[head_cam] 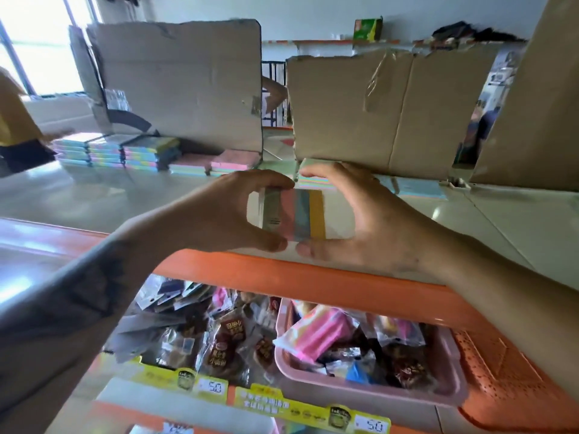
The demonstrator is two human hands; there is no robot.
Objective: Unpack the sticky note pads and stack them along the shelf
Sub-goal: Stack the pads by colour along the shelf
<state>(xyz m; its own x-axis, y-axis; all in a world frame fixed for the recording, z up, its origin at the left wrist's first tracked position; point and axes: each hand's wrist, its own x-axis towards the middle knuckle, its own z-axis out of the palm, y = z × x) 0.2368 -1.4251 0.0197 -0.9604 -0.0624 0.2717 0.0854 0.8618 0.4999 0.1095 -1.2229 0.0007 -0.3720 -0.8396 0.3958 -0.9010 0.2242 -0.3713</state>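
A wrapped pack of sticky note pads (297, 214), striped pink, blue and yellow, is held above the white shelf top (125, 195). My left hand (225, 211) grips its left side between thumb and fingers. My right hand (360, 214) grips its right side the same way. Stacks of pastel pads (119, 150) stand at the back left of the shelf top, with lower pink pads (233, 161) beside them. More pads (416, 187) lie flat at the back right, behind my right hand.
Upright cardboard sheets (188, 86) (385, 111) wall off the back of the shelf. An orange rim (313, 280) edges the front. Below lie snack packets (225, 339), a pink tray (369, 383) and price tags. A person in yellow (15, 120) stands far left.
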